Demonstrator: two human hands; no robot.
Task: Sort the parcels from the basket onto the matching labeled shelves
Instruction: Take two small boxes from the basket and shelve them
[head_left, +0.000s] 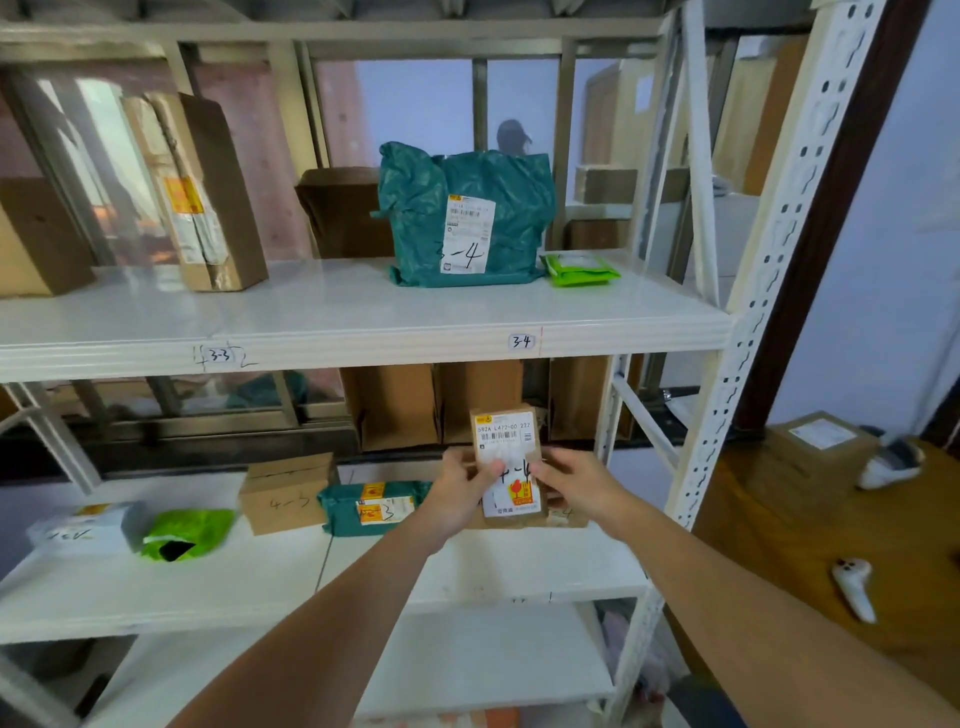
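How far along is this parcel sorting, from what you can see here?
Some looks done: a teal bag marked 3-4 sits above the 3-4 shelf label, and a box marked 4-3 lies on the lower shelf. In hand: the left hand and right hand hold a small box over that lower shelf. The basket is out of view, so what remains is unknown.

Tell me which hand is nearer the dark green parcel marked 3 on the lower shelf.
Left. The left hand grips the held box just right of the dark green parcel; the right hand holds the box's far side.
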